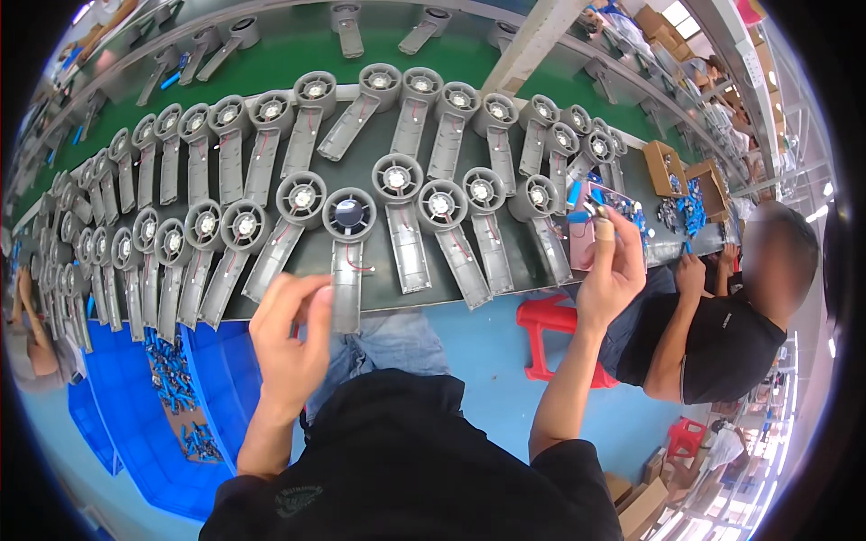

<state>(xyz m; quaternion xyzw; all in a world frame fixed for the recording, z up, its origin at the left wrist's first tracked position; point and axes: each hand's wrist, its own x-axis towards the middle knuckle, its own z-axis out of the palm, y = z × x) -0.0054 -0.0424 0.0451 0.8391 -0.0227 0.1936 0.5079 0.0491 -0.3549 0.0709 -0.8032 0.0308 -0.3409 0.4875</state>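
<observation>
My right hand (pixel 615 270) is raised over the table's front edge at the right, pinching a small blue cylindrical battery (pixel 577 217) with what looks like a small board at its end. A tan wrap covers one fingertip. My left hand (pixel 290 329) is beside the handle of a grey fan housing (pixel 347 288), thumb and fingers loosely curled with a gap between them. Whether it touches the handle is unclear. This housing lies handle toward me, a thin red wire out at its side; its hub is dark, while neighbouring housings (pixel 442 206) have whitish hubs.
Rows of similar grey housings (pixel 316 87) cover the dark table, with a green conveyor (pixel 298 68) behind. Blue batteries (pixel 693 206) lie near cardboard boxes (pixel 665 168) at right. Blue bins (pixel 144 442) stand lower left. A co-worker (pixel 722 334) sits at right near a red stool (pixel 546 338).
</observation>
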